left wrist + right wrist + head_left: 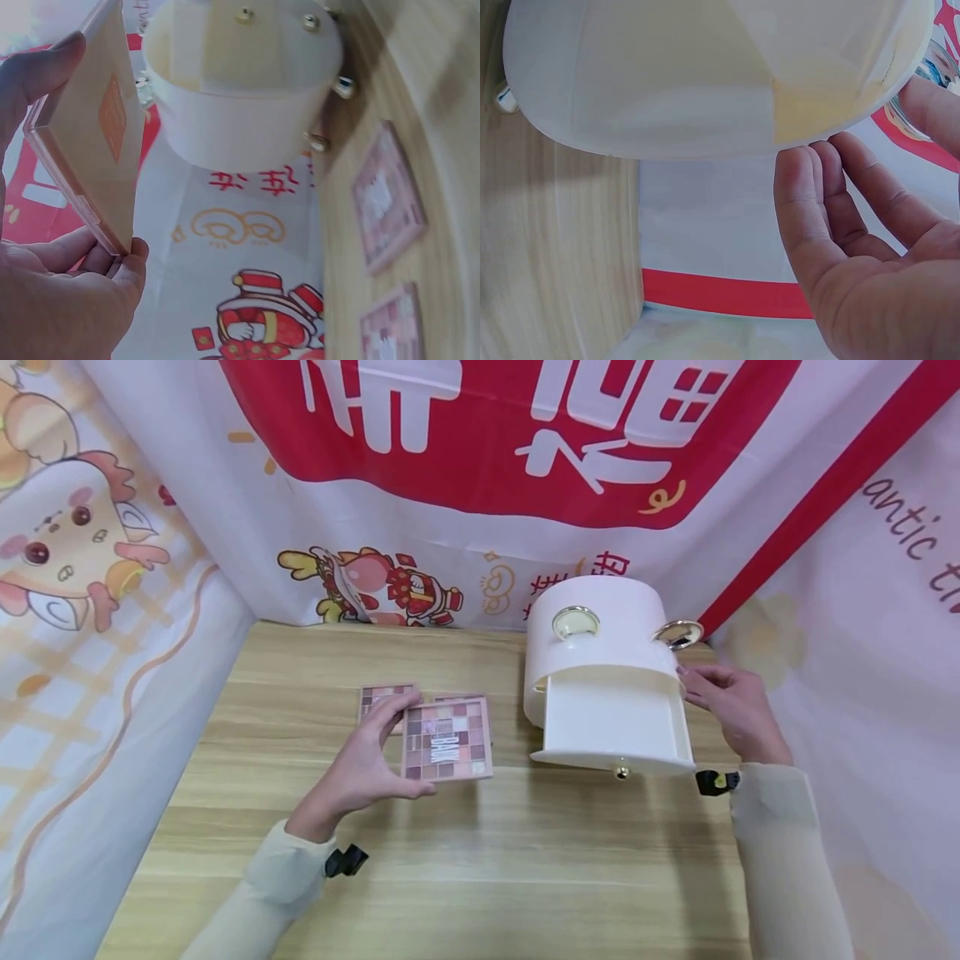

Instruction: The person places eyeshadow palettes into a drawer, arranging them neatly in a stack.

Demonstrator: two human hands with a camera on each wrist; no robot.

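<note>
So, the left hand (366,764) grips a palette (447,739) between thumb and fingers; the right hand (735,710), loosely relaxed, touches the white box (630,622) (its drawer (611,714) standing out).

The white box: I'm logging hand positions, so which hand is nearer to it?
Right. The right hand is against the right side of the white box; the left hand is apart, off to its left, holding a makeup palette.
</note>
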